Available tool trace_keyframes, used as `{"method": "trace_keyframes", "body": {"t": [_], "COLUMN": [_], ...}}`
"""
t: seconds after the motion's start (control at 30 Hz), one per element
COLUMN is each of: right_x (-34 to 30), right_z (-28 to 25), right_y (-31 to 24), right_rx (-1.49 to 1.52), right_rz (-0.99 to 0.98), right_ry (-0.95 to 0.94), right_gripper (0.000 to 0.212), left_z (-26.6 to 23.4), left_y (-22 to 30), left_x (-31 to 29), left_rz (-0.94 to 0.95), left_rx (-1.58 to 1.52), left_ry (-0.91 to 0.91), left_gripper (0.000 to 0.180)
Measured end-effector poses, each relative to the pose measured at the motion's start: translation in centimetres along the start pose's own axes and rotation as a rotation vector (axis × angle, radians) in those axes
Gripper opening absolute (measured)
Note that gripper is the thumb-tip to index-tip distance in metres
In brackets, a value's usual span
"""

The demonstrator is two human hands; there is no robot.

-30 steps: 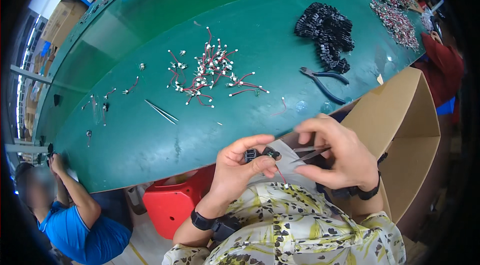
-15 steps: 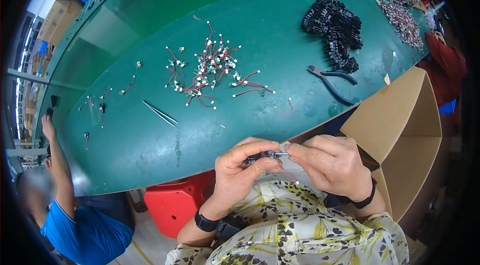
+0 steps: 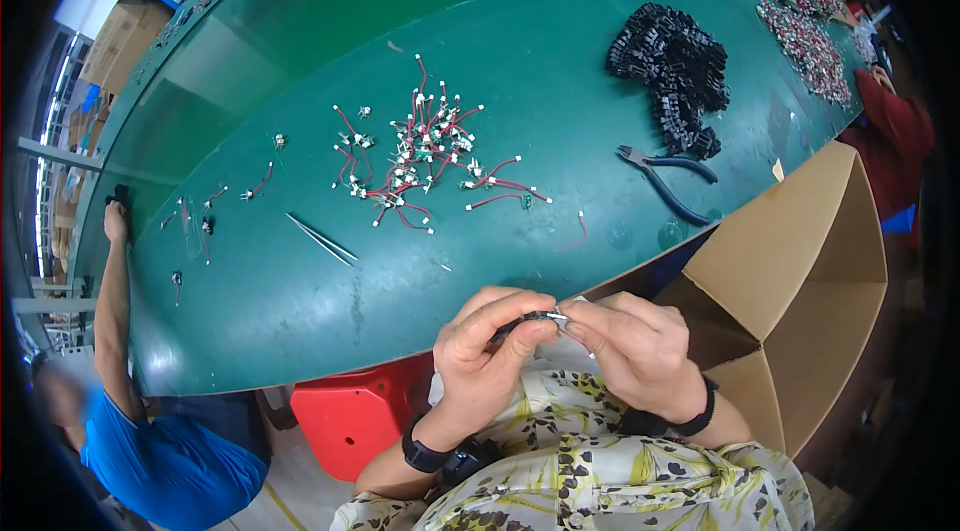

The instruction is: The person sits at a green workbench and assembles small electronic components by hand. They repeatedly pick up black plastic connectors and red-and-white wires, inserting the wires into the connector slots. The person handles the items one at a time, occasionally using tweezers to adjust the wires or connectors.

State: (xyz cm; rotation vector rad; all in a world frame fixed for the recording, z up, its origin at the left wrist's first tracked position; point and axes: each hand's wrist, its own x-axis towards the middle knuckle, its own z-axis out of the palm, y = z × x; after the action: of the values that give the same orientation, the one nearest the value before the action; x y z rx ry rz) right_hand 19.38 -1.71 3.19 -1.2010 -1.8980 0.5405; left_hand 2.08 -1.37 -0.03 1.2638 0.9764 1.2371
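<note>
Held close to my body at the table's edge, a small black plastic part (image 3: 518, 323) is pinched between the thumb and fingers of my left hand (image 3: 478, 356). My right hand (image 3: 645, 346) is closed at the part's right end, thumb against fingers. A short silvery piece (image 3: 557, 316) shows between the two hands; what the right fingertips grip is mostly hidden. Just below them a tiny white connector (image 3: 592, 356) peeks out. Beyond my hands, a loose pile of red wires with white connectors (image 3: 425, 141) lies on the green table (image 3: 400, 301).
Tweezers (image 3: 322, 239) lie left of centre; blue-handled cutting pliers (image 3: 650, 162) lie at right, below a heap of black parts (image 3: 665, 61). An open cardboard box (image 3: 780, 251) stands at the table's right edge. A red stool (image 3: 345, 421) and a blue-shirted co-worker (image 3: 175, 466) are at left.
Both hands have come closer together, the right shifting left toward the black part. The red wire that hung below is now mostly hidden. The co-worker's arm at left has reached farther out.
</note>
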Motion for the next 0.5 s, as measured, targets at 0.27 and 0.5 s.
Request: {"method": "trace_keyframes", "body": {"t": [0.27,0.5], "right_x": [1.7,2.3], "right_z": [-2.9,-2.9], "right_y": [0.2,0.3], "right_rx": [0.138,0.199], "right_rz": [0.169,0.135], "right_ry": [-0.180,-0.326], "right_gripper": [0.018,0.017], "left_z": [-0.9,-1.1], "left_y": [0.2,0.1], "left_x": [-0.2,-0.1], "left_rz": [-0.086,0.035], "left_rx": [-0.006,0.033], "left_ry": [-0.006,-0.063], "left_gripper": [0.024,0.026]}}
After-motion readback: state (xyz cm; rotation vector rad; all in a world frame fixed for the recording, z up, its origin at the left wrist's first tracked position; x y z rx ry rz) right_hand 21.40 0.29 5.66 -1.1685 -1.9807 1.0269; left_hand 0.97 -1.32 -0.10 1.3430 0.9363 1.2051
